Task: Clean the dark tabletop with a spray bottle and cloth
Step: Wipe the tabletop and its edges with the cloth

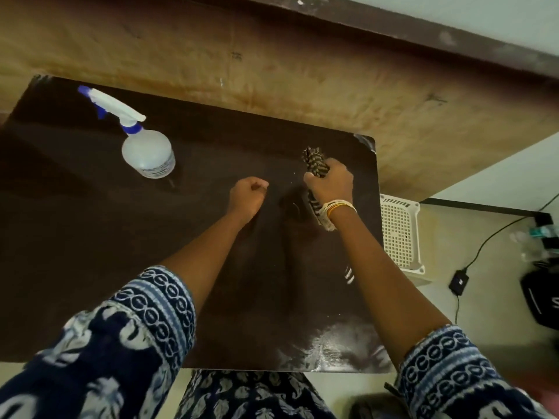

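Dark tabletop (90,237) runs wide to the person's left, bare there apart from the bottle. Its far edge sits against a tan, stained surface (272,71); the far right corner is rounded and lies just beyond the right hand. The right edge drops off close beside the right forearm. Near edge is at the person's body, with a pale glossy patch (338,343) at the near right corner.

Right hand (331,182) is fisted around a striped cloth (316,163), black and white. One bunched end sticks out past the knuckles toward the far edge; the other end trails out under the wrist, beside the bangles (338,207). The cloth is near the far right corner of the top; whether it touches the surface cannot be told.

Left hand (248,195) is curled into a loose fist, holding nothing, low over the middle of the top, near the right hand but apart from it.

Spray bottle (148,152) stands upright at the far left of the top, well apart from both hands: clear body, white and blue trigger head pointing to the far left corner.

Off the right edge: a white perforated basket (399,234) just beside the table, then a black cable with an adapter (459,282) on the pale floor. Patterned blue sleeves (157,313) cover both upper arms.
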A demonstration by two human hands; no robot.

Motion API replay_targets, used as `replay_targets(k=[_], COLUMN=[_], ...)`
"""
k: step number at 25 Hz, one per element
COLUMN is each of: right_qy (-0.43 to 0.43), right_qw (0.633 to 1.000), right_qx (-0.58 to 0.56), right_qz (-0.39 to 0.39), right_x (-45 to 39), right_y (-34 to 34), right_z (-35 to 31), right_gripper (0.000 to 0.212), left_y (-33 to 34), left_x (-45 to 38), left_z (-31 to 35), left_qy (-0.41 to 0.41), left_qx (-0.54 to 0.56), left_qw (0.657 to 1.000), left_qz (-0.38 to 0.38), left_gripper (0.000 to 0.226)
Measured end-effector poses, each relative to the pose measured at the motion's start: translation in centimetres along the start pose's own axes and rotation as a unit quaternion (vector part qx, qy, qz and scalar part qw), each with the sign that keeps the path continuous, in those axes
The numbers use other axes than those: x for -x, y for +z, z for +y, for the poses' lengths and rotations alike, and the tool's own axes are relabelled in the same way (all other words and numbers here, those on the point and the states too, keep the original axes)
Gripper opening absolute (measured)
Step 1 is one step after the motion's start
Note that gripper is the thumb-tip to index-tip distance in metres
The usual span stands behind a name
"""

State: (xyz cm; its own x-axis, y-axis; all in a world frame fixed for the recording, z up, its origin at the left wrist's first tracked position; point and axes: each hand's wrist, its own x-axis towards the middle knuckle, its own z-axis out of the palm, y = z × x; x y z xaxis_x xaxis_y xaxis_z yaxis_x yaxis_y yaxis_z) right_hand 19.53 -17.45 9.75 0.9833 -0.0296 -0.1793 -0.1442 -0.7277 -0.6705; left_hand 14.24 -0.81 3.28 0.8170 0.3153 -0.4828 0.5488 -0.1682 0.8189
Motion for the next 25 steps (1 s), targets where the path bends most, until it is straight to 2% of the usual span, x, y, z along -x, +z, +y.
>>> replay_targets(k=[3, 5, 8, 11, 14, 18, 22, 24, 25], right_qy=[0.000, -0.065, -0.122, -0.179, -0.231, -0.133, -0.036, -0.040, -0.086], right_qw=[0.988, 0.974, 0.950, 0.929, 0.918, 0.941, 0.954, 0.956, 0.952], right_qx=[0.104, 0.202, 0.271, 0.312, 0.312, 0.311, 0.296, 0.292, 0.292], right_qz=[-0.111, -0.085, -0.100, -0.082, -0.081, -0.016, 0.022, 0.010, -0.020], right_x=[-1.3, -2.1, -1.3, -0.1, -5.2, -14.8, -15.9, -14.7, -14.0], right_y=[1.0, 2.6, 6.9, 10.9, 10.4, 7.1, 8.5, 11.7, 13.4], right_z=[1.4, 3.9, 7.4, 8.0, 7.7, 8.8, 7.0, 3.5, 1.5], right_gripper=[0.035, 0.034, 0.052, 0.059, 0.061, 0.062, 0.064, 0.066, 0.065], left_y=[0.4, 0.2, -0.2, -0.2, 0.3, 0.4, 0.4, 0.4, 0.4], left_x=[-1.4, -2.3, -4.0, -5.6, -5.8, -5.7, -5.6, -5.6, -5.6], left_z=[-0.4, -0.8, -2.2, -4.3, -6.1, -6.2, -6.0, -6.2, -6.2], left_qy=[0.083, 0.143, 0.215, 0.231, 0.250, 0.240, 0.241, 0.243, 0.248], left_qx=[-0.118, -0.187, -0.280, -0.346, -0.396, -0.404, -0.391, -0.388, -0.386], left_qw=[0.988, 0.968, 0.929, 0.901, 0.874, 0.872, 0.875, 0.876, 0.876], left_qz=[0.051, 0.082, 0.117, 0.125, 0.131, 0.135, 0.151, 0.151, 0.151], left_gripper=[0.025, 0.027, 0.032, 0.040, 0.043, 0.044, 0.043, 0.043, 0.042])
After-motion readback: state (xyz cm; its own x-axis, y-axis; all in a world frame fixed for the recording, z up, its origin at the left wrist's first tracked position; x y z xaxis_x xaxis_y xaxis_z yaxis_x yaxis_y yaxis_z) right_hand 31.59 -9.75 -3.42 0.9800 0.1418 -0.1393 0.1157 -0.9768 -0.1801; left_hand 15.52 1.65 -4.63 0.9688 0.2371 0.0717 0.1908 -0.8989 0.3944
